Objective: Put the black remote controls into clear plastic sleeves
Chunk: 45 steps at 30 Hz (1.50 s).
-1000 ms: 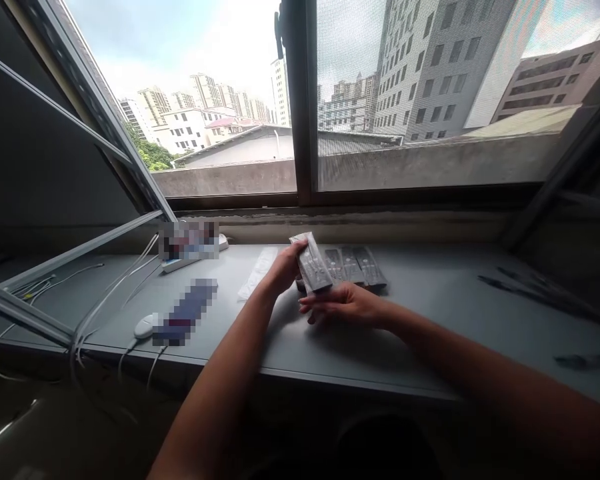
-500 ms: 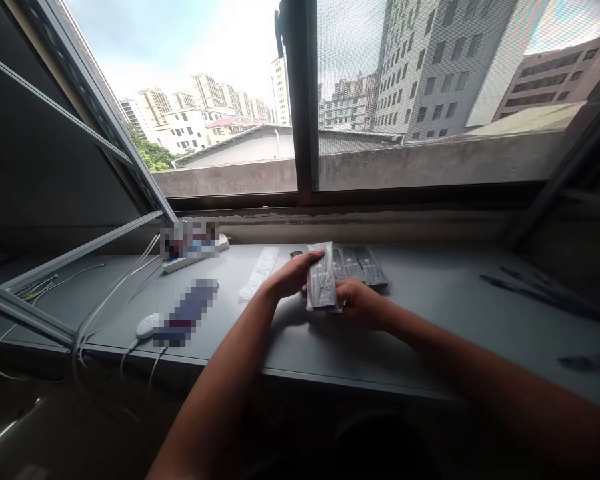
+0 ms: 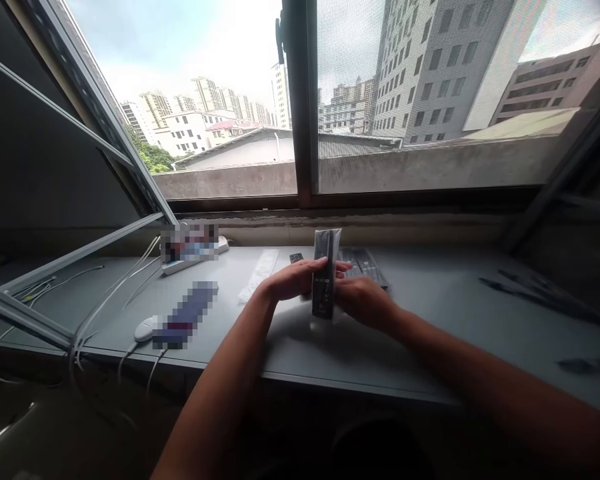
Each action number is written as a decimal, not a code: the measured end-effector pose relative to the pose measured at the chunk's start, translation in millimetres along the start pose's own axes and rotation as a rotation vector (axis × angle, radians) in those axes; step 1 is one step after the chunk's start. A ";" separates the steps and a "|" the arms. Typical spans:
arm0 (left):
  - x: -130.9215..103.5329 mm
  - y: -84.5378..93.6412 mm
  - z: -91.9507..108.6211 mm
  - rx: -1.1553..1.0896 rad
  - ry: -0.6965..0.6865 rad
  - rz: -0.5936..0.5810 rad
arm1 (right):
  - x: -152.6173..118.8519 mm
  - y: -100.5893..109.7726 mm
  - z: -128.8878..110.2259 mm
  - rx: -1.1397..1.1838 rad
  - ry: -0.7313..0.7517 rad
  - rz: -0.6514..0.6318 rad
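Note:
A dark remote control in a clear plastic bag [image 3: 323, 297] stands nearly upright above the desk between my two hands. My left hand [image 3: 296, 279] grips its left side, with the thumb across the front. On the opposite edge, my right hand [image 3: 363, 297] has its fingers against the bag, partly hidden behind it. Several more bagged dark remotes [image 3: 367, 263] lie side by side just behind my right hand. Beyond my left hand shows the buttoned end of a bare remote control [image 3: 296, 257], the rest mostly covered by the hand. An empty-looking clear plastic bag [image 3: 260, 273] lies flat to its left.
On the left of the grey desk [image 3: 430, 347] are a white power strip [image 3: 223, 245], a white round device [image 3: 147, 328], a blurred-out blue object [image 3: 187, 313] and loose white cables [image 3: 113, 290]. Dark cable-like items [image 3: 530, 290] lie at the right. A window rises behind.
The bagged remote has been tipped up and turned, so a darker face with a strip along it now shows. Both hands still hold it, with the right fingers shifted slightly.

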State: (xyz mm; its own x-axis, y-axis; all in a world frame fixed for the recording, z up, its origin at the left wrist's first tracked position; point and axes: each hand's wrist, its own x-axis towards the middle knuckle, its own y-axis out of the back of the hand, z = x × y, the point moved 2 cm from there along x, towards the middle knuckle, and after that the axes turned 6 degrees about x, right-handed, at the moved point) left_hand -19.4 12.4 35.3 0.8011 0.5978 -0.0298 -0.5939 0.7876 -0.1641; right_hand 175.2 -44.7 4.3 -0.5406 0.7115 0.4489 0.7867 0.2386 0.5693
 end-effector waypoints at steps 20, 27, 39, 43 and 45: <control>1.5 8.5 -18.1 -0.035 0.156 -0.226 | -4.2 3.1 4.2 -0.547 0.121 0.085; 5.7 18.2 -18.5 -0.103 0.088 -0.032 | 0.5 12.9 -5.2 -0.221 -0.088 0.270; 16.3 29.0 -16.6 -0.137 -0.073 0.290 | 3.4 1.5 -8.5 0.204 -0.396 0.240; 18.3 27.9 -18.6 -0.143 -0.145 0.326 | 4.3 -6.0 -9.8 0.361 -0.433 0.231; 18.6 25.3 -19.3 -0.132 -0.161 0.320 | 4.3 -7.5 -8.6 0.392 -0.416 0.253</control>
State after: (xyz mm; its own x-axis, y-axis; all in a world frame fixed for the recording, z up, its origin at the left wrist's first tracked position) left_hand -18.1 40.5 11.6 0.5481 0.8347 0.0534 -0.7892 0.5373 -0.2975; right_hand 164.4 -49.1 7.9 -0.2245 0.9565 0.1863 0.9686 0.1980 0.1505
